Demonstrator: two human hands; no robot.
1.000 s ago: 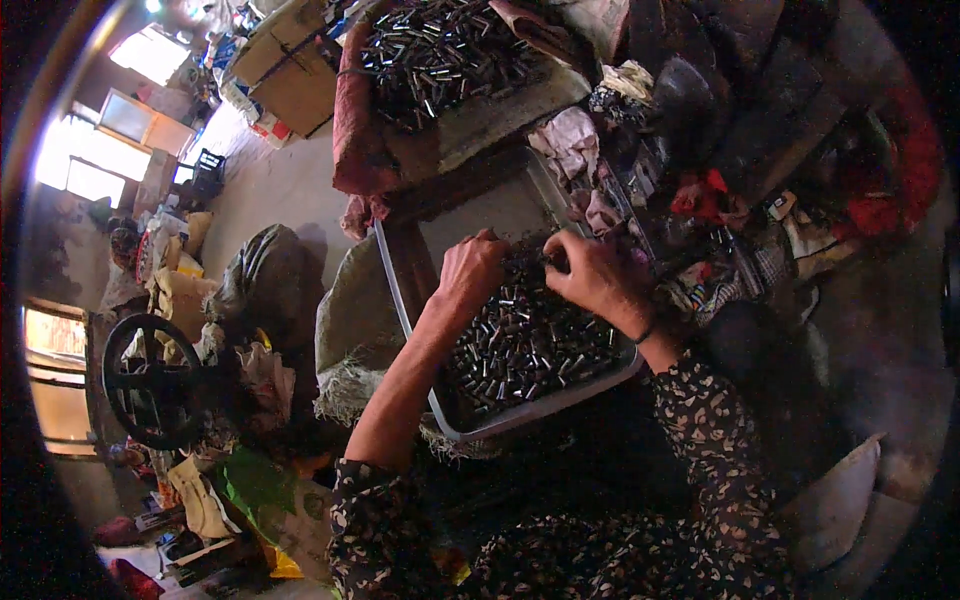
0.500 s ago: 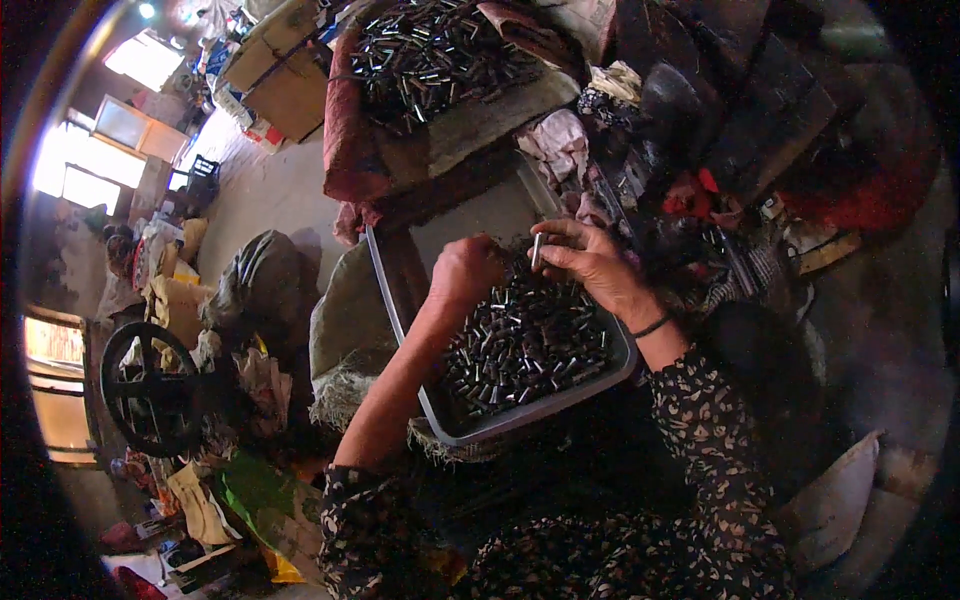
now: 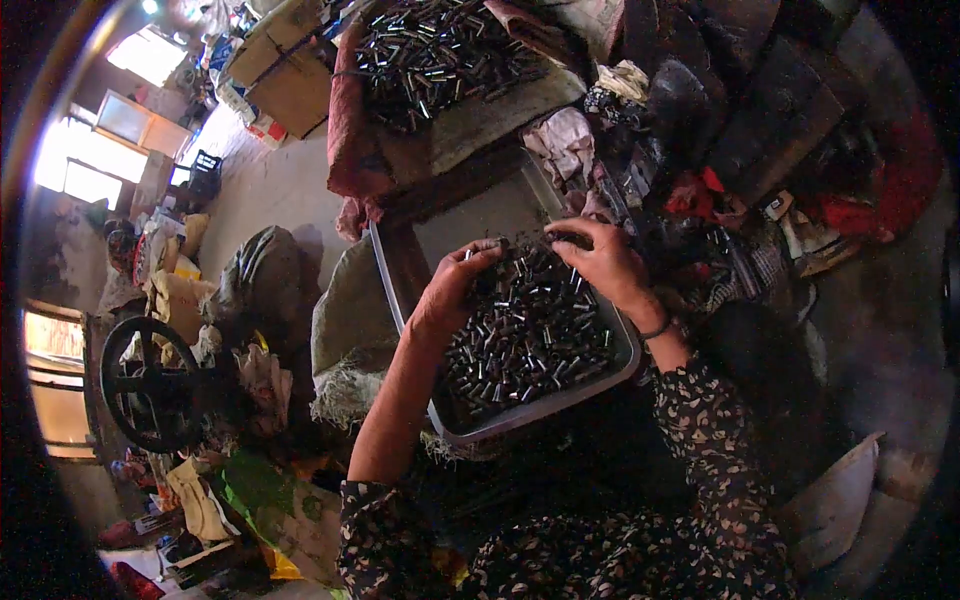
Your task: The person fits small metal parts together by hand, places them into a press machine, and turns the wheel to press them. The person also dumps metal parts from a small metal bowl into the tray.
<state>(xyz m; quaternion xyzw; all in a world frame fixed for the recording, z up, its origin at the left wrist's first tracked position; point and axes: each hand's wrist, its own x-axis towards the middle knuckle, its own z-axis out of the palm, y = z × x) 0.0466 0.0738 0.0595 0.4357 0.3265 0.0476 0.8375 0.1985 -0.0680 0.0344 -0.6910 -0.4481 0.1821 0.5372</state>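
You're in what looks like a cluttered workshop: small metal pieces (image 3: 530, 345) fill the plastic bin (image 3: 385, 270) in front of you, and a second heap of metal parts (image 3: 430, 60) lies beyond it. To your left stands a spoked black handwheel (image 3: 150, 385), of the kind fitted to machinery, near a stuffed sack (image 3: 262, 275). Around you are crumpled rags (image 3: 560, 145), a cardboard box (image 3: 285, 80) and a bare, grey floor (image 3: 290, 170), with daylight coming through windows (image 3: 148, 55)
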